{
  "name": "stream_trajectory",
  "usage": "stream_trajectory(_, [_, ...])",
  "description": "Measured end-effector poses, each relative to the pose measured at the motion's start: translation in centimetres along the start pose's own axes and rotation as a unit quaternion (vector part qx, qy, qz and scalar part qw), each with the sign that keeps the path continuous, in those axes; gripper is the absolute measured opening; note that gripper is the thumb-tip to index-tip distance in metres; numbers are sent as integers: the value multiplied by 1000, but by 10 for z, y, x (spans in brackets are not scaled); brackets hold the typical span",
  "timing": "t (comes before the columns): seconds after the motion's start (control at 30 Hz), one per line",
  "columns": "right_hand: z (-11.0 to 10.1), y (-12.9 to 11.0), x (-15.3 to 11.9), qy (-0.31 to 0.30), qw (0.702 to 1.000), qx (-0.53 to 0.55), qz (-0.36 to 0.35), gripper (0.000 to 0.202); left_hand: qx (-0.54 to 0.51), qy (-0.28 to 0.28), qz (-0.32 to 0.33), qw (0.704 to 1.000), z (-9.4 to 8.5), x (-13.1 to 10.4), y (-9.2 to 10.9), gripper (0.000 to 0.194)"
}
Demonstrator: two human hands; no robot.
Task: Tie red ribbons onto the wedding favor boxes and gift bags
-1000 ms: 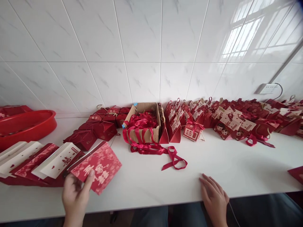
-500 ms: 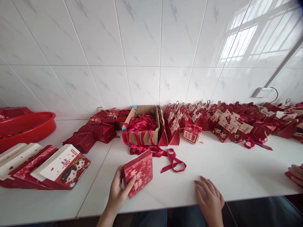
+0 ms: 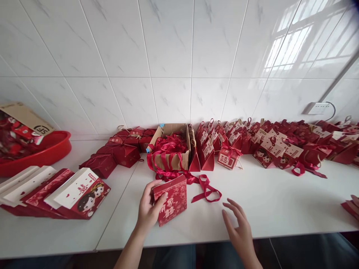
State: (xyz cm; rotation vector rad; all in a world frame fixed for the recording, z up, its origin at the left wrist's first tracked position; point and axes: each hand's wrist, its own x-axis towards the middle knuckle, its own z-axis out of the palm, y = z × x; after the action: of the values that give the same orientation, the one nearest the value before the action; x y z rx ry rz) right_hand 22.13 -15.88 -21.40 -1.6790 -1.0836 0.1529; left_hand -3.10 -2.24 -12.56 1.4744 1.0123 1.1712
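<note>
My left hand (image 3: 151, 205) grips a red gift box (image 3: 175, 200) by its left side, thumb across the front. White lettering and pale floral print cover the box's face. To the right, my right hand (image 3: 238, 224) hovers over the table's front part with fingers apart, holding nothing. Between and beyond the hands lies a loop of dark red ribbon (image 3: 206, 188). It trails near a cardboard box (image 3: 183, 160) full of the same ribbon, which stands behind the held gift box.
At left, several red and white gift boxes (image 3: 75, 190) lean in a row before a red basin (image 3: 60, 147), with a cardboard carton (image 3: 30, 116) above it. Tied red boxes (image 3: 126, 155) and many handled gift boxes (image 3: 206, 155) line the wall. Another person's hand (image 3: 355, 201) shows at far right.
My left hand has shifted the gift box slightly right. My right hand has lifted and moved left toward it. A cardboard carton with red contents has come into view above the basin.
</note>
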Motion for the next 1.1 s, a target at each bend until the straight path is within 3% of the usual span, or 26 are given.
stream_trajectory(0.17, [18,-55,24,-111,981,152,-47,43,-33,-122,35,991,18,2,1,50])
stream_trajectory(0.27, [29,-73,34,-162,960,221,-55,59,-45,-181,45,981,27,-2,0,43])
stream_trajectory(0.4, [42,-76,35,-168,941,293,-18,56,-28,-132,83,987,27,-4,-3,29])
stream_trajectory(0.53, [48,-73,31,-158,944,288,-7,52,-10,-115,99,988,20,-5,-1,22])
stream_trajectory(0.7, [48,-74,29,-149,955,252,-51,45,-25,-103,80,991,20,-5,3,33])
stream_trajectory(0.83, [46,-77,32,-143,960,218,-107,23,67,-132,150,978,21,0,-2,12])
stream_trajectory(0.9, [45,-78,32,-154,956,220,-118,6,102,-131,165,972,20,1,-4,20])
stream_trajectory(1.0, [47,-79,28,-160,951,245,-101,6,112,-140,155,971,16,2,-2,25])
stream_trajectory(1.1, [54,-78,21,-161,943,282,-76,8,140,-205,174,953,9,11,11,29])
